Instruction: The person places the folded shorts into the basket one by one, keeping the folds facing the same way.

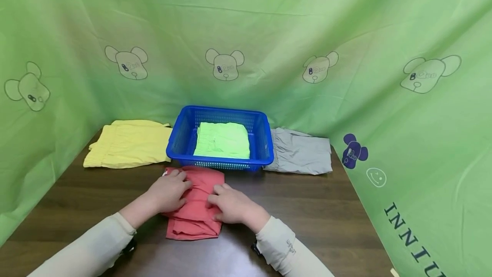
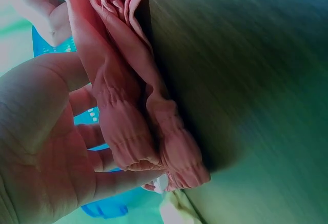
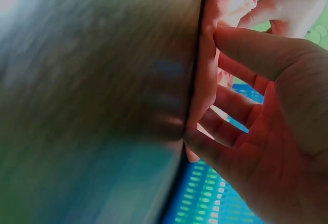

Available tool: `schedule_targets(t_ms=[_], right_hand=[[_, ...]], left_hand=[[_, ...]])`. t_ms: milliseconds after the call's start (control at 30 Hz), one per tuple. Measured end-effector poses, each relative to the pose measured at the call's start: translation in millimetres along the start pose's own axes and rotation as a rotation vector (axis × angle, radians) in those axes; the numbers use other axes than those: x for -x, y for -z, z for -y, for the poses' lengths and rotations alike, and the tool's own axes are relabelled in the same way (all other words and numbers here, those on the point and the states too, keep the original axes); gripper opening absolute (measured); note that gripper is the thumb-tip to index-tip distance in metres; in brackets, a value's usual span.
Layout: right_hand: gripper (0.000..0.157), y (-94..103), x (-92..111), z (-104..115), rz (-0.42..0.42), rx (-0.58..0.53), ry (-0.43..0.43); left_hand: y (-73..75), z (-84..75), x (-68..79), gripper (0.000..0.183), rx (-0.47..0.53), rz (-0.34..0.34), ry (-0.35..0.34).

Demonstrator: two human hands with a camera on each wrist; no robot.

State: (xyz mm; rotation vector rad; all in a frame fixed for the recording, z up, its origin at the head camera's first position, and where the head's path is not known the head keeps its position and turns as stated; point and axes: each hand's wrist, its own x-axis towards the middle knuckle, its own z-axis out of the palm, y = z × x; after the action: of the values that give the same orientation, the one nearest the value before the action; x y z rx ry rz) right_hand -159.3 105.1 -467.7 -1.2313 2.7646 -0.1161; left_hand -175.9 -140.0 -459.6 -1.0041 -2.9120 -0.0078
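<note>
Folded red pants point(image 1: 200, 200) lie on the table in front of the basket, with a gathered elastic end and small white tag showing in the left wrist view. My left hand point(image 1: 169, 191) rests on their left side, its fingers point(image 2: 105, 160) spread against the cloth. On the opposite side, my right hand point(image 1: 232, 204) touches the edge; in the right wrist view its fingers point(image 3: 205, 144) are mostly straight and apart. Just beyond stands a blue plastic basket point(image 1: 174, 140) holding folded neon-green clothing point(image 1: 224, 140).
Folded yellow clothing point(image 1: 130, 144) lies left of the basket and a folded grey garment point(image 1: 301, 151) right of it. The brown wooden table point(image 1: 307, 217) is bounded at the back and sides by a green printed curtain point(image 1: 265, 25).
</note>
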Motion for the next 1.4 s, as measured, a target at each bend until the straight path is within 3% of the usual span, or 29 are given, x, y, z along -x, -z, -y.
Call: schedule_targets(t_ms=[400,1100,1233,1400], right_hand=[[0.026,1.4,16,-19,-0.003,0.004,0.006],[0.025,11.3,49,-38,0.001,-0.038,-0.035],[0.026,12.6,56,-42,0.002,-0.041,-0.043],[0.025,14.4,57,-45,0.005,-0.055,-0.053]], left_hand=[[-1.4,-26.0,-14.7,0.020,-0.020,-0.047,0.014],[-6.0,-57.8,-41.1,0.020,-0.041,-0.074,-0.017],[-6.7,-61.6,-44.9,0.022,-0.013,-0.078,-0.022],[-6.8,-58.2,-46.9,0.029,0.071,-0.025,0.008]])
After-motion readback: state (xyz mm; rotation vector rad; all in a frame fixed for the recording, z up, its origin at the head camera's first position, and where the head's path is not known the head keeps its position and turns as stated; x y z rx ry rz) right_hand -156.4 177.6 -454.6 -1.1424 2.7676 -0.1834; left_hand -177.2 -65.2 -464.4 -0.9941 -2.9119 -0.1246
